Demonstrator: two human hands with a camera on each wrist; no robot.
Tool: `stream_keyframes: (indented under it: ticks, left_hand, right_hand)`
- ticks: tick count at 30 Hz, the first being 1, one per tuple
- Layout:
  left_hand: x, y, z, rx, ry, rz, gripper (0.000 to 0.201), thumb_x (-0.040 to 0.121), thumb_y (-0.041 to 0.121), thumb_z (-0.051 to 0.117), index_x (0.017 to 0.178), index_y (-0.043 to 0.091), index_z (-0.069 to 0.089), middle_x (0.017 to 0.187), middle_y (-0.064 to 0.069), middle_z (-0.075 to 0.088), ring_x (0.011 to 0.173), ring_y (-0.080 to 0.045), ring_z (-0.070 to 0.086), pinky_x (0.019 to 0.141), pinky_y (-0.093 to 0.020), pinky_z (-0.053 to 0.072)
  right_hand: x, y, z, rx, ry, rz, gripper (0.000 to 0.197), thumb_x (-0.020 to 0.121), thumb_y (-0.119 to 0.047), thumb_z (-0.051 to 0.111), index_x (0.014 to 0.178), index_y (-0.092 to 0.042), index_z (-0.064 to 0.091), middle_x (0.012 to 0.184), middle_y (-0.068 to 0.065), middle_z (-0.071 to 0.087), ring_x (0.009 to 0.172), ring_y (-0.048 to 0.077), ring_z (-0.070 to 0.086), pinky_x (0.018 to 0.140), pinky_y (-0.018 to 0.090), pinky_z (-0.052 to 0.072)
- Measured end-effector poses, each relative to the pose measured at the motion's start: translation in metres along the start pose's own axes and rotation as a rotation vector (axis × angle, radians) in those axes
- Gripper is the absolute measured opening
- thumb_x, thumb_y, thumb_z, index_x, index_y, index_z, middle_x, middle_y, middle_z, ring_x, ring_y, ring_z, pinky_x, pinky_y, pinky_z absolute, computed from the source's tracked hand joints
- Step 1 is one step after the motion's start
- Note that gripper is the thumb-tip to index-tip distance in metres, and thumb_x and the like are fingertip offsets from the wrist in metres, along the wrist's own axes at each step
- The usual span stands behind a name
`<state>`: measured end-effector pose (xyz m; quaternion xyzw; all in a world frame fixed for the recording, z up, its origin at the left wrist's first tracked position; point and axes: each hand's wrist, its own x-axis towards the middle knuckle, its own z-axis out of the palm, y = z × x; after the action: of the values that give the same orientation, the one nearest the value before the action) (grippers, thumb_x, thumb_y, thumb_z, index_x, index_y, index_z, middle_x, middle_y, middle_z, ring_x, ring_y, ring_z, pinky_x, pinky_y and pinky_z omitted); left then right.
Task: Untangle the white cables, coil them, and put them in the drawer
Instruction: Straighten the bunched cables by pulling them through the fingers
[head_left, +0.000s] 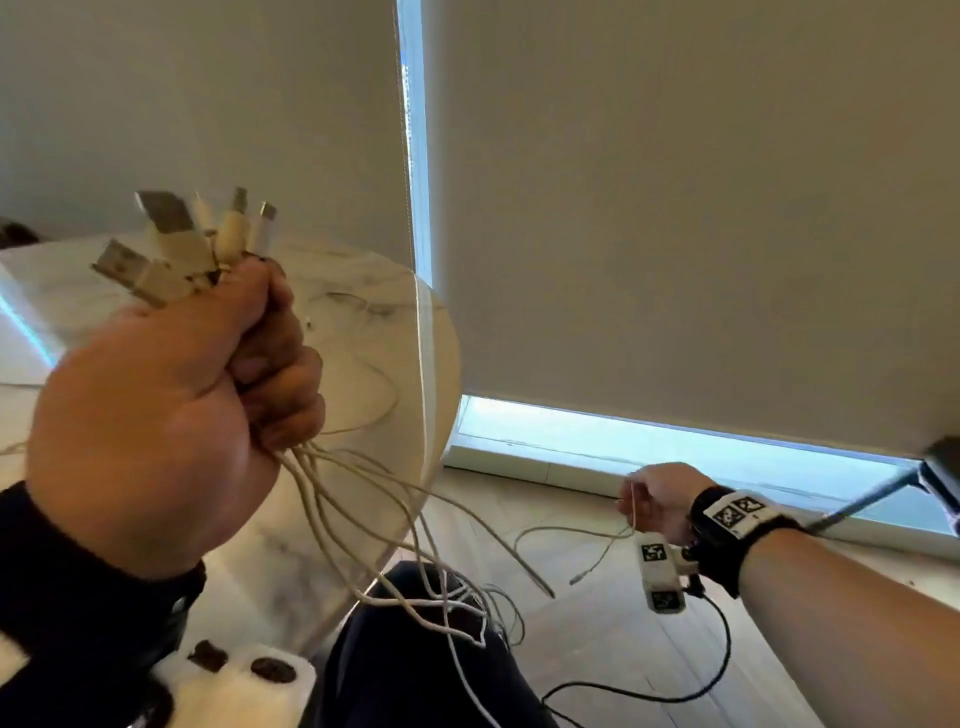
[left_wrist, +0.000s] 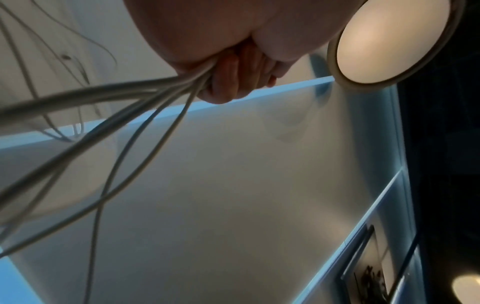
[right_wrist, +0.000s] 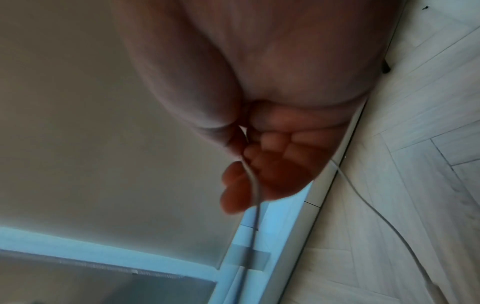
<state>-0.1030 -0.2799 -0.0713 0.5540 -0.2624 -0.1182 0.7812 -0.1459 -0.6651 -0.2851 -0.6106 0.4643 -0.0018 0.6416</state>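
My left hand (head_left: 208, 374) is raised in a fist around a bundle of several white cables (head_left: 363, 509). Their USB plugs (head_left: 171, 244) stick up out of the fist, and the strands hang down in a tangle over my lap. From below, the left wrist view shows the cables (left_wrist: 145, 98) leaving the curled fingers (left_wrist: 233, 82). Far out to the right, my right hand (head_left: 649, 499) pinches one thin white cable (head_left: 571, 535), whose free end dangles above the floor. The right wrist view shows that cable (right_wrist: 255, 197) running between the fingers (right_wrist: 233, 191). No drawer is in view.
A round marble-topped table (head_left: 395, 364) stands behind my left hand with a thin cable lying on it. Roller blinds (head_left: 675, 208) cover the windows ahead. A black wire (head_left: 675, 691) trails from my right wrist camera over the wooden floor (head_left: 597, 649).
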Motion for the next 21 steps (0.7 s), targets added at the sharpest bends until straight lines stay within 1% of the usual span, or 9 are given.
stream_keyframes:
  ticks: [3,6,8,12,14,16,17,19,21]
  left_hand:
    - [0.013,-0.016,0.026,-0.076,0.064,0.009,0.033,0.096,0.027,0.042,0.064,0.025,0.051,0.044,0.011,0.030,0.033,-0.004,0.025,0.034,-0.017,0.022]
    - [0.025,-0.034,0.048,-0.045,-0.009,-0.053,0.031,0.095,0.023,0.051,0.064,0.020,0.052,0.050,0.005,0.030,0.039,-0.010,0.027,0.039,-0.022,0.027]
    - [0.033,-0.047,0.058,0.026,-0.074,-0.077,0.029,0.093,0.023,0.050,0.065,0.019,0.054,0.054,0.002,0.035,0.045,-0.014,0.034,0.046,-0.028,0.035]
    - [0.042,-0.068,0.071,0.079,-0.098,-0.106,0.028,0.092,0.025,0.052,0.065,0.022,0.061,0.059,0.002,0.048,0.058,-0.018,0.050,0.063,-0.037,0.042]
    - [0.041,-0.076,0.075,0.187,-0.097,-0.085,0.028,0.091,0.031,0.053,0.067,0.020,0.063,0.061,0.001,0.054,0.067,-0.021,0.055,0.071,-0.039,0.042]
    - [0.036,-0.077,0.078,0.283,-0.097,-0.078,0.032,0.095,0.033,0.056,0.070,0.013,0.062,0.063,-0.002,0.060,0.067,-0.018,0.059,0.070,-0.034,0.045]
    - [0.033,-0.076,0.078,0.271,-0.078,-0.092,0.033,0.096,0.031,0.058,0.070,0.010,0.061,0.063,-0.003,0.062,0.064,-0.017,0.061,0.066,-0.031,0.048]
    - [0.030,-0.071,0.076,0.158,-0.050,-0.137,0.032,0.090,0.029,0.059,0.069,0.005,0.061,0.062,-0.011,0.061,0.061,-0.023,0.063,0.059,-0.029,0.052]
    - [0.028,-0.066,0.072,0.109,-0.039,-0.134,0.037,0.081,0.036,0.057,0.065,0.003,0.059,0.064,-0.014,0.060,0.061,-0.028,0.063,0.058,-0.026,0.054]
  right_hand:
    - [0.004,0.013,0.006,-0.102,-0.052,0.062,0.024,0.103,-0.015,0.041,0.093,0.001,0.057,0.073,0.016,0.062,0.064,0.028,0.060,0.057,0.033,0.050]
    - [0.005,0.012,0.003,-0.259,0.080,-0.025,0.047,0.102,-0.021,0.048,0.144,-0.003,0.040,0.140,0.027,0.052,0.118,0.036,0.058,0.101,0.042,0.045]
    - [-0.016,-0.004,0.011,-0.014,0.058,-0.108,0.051,0.099,-0.031,0.055,0.141,-0.004,0.045,0.145,0.026,0.048,0.133,0.045,0.047,0.107,0.045,0.042]
    - [-0.095,-0.043,0.029,0.169,-0.438,-0.454,0.090,0.059,-0.077,0.072,0.122,-0.013,0.064,0.124,0.008,0.069,0.124,0.026,0.060,0.094,0.036,0.050]
    - [-0.139,-0.060,0.040,0.083,-0.686,-0.609,0.075,0.054,-0.057,0.086,0.111,-0.013,0.065,0.119,0.010,0.070,0.118,0.024,0.064,0.091,0.033,0.053]
    - [-0.161,-0.066,0.061,-0.017,-0.899,-0.700,0.040,0.069,-0.015,0.081,0.100,-0.010,0.057,0.111,0.013,0.069,0.112,0.028,0.066,0.092,0.036,0.054]
    - [-0.165,-0.061,0.073,-0.023,-0.940,-0.708,0.039,0.072,-0.001,0.076,0.103,-0.006,0.053,0.110,0.017,0.069,0.108,0.033,0.066,0.094,0.043,0.055]
    - [-0.167,-0.049,0.096,0.021,-0.885,-0.697,0.050,0.078,0.006,0.072,0.121,-0.012,0.053,0.106,0.018,0.069,0.097,0.035,0.069,0.090,0.049,0.055]
    - [-0.160,-0.039,0.106,-0.002,-0.876,-0.680,0.038,0.085,-0.002,0.070,0.111,-0.028,0.062,0.082,0.011,0.065,0.068,0.025,0.062,0.066,0.038,0.053]
